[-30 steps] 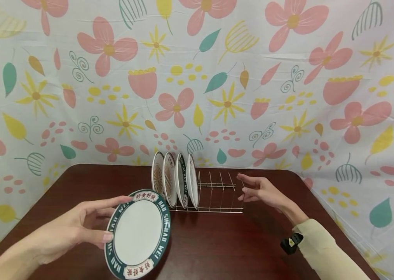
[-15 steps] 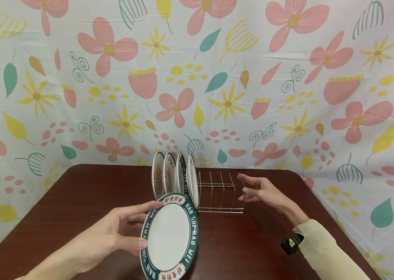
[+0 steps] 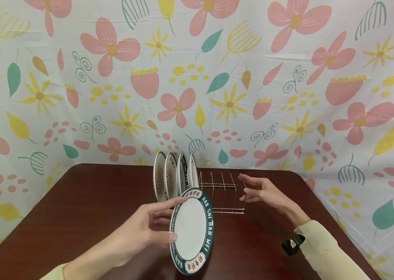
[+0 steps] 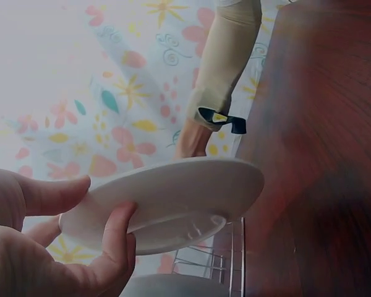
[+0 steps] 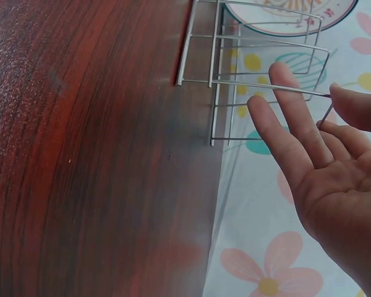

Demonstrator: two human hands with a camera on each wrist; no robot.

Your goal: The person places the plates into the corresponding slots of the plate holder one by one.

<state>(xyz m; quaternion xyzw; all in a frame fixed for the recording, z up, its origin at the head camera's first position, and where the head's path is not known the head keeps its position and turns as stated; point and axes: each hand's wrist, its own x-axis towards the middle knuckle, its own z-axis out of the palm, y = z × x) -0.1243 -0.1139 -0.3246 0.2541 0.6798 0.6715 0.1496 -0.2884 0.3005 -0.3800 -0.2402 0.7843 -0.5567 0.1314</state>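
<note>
My left hand (image 3: 142,233) pinches a white plate (image 3: 190,229) by its left rim, thumb on the face and other fingers behind. The plate has a dark green border with lettering and red characters. It is held tilted up in front of the wire dish rack (image 3: 228,211), overlapping the rack's lower part in the head view. In the left wrist view the plate's pale back (image 4: 167,192) shows, fingers pressed against it. My right hand (image 3: 267,191) pinches the rack's right end wire between thumb and fingers; the right wrist view shows the thumb on the wire corner.
Several plates (image 3: 160,177) stand upright in the rack's left slots, while its right slots show bare wires. The rack is on a dark red-brown table (image 3: 113,186), near its back edge. A flower-print cloth (image 3: 197,77) hangs behind.
My left hand has carried the plate to the right, from left of the rack to in front of its middle, and the plate has turned more edge-on. The right hand stays put.
</note>
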